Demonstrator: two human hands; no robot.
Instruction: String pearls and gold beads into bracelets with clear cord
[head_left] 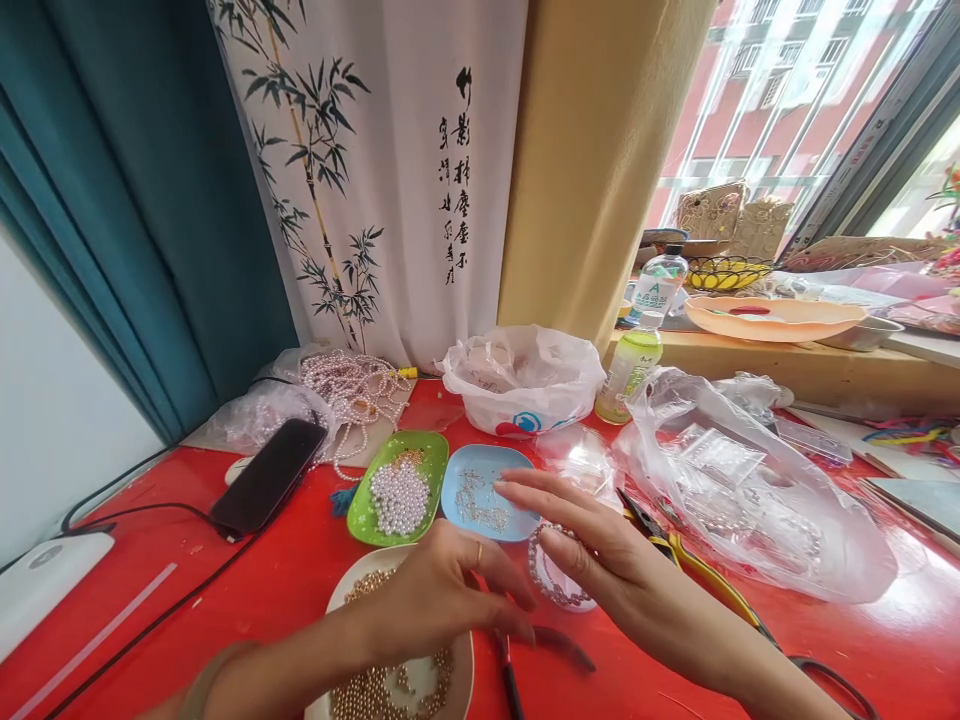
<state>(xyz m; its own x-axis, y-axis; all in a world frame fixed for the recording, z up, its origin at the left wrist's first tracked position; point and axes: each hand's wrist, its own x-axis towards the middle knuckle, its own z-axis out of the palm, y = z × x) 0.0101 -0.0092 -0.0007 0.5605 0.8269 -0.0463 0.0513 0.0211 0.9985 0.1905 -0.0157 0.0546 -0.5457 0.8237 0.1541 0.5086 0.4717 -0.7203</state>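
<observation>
My left hand, wearing a ring, hovers over the edge of a cream plate of gold beads. Its fingers are loosely bent, with a gap to the thumb and nothing visible between them. Black-handled pliers lie just below its fingertips, their head hidden. My right hand is stretched flat, palm turned inward, holding nothing. Partly behind it sits a beaded strand around a small round whitish item. Beyond the fingertips is a blue tray with small metal pieces.
A green tray holds pearl beads. A phone and cables lie left. Yellow-handled pliers and a plastic bag of packets are right. Behind stand a bag-lined bowl, a bottle and bead strands.
</observation>
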